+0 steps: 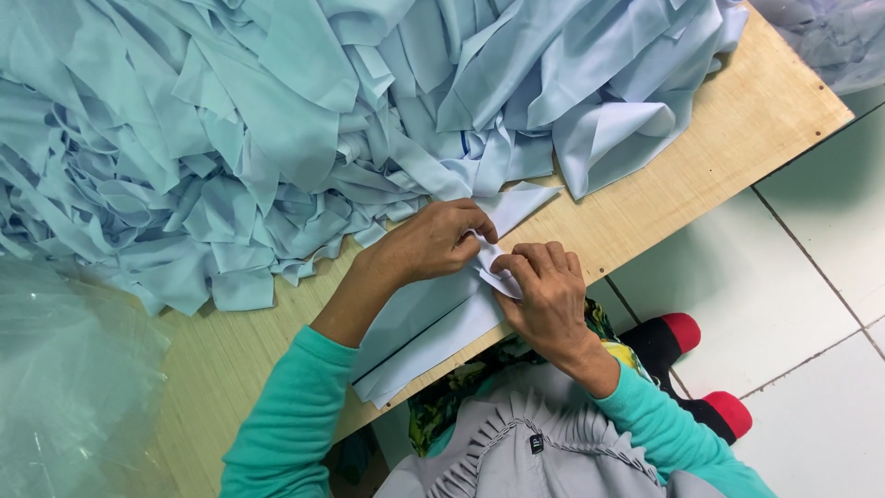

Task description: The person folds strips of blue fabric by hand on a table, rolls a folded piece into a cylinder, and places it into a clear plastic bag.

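Where our two hands meet, we pinch one end of a pale blue strip (433, 323). Left hand (429, 244) curls shut over the cloth, thumb and fingertips pressing a small white-looking fold at about 3 o'clock of the knuckles. Right hand (548, 295) is also closed on that fold, fingers (530, 263) bent down on top of it, thumb hidden under the cloth, so we cannot tell how it sits. Both grips touch at the fold; probably this keeps the crease from springing open while the fabric lies flat.

Strip runs from the pinch toward 7 o'clock along the near edge of the board (737, 138), its far end just over the board's rim. Lying flat and straight, it looks tensioned by the hands against its own weight. A pointed tip of the same cloth sticks out at 1 o'clock of the hands.

Pile (230, 120) of matching blue strips fills the board from 9 to 1 o'clock, touching the left hand's far side, kept within reach. Clear plastic bag (64, 387) sits at 8 o'clock, beside the left teal sleeve (286, 415). White tiled floor (811, 277) at 3 to 5 o'clock; black socks with red toes (687, 341) show below the board edge, near the right wrist.
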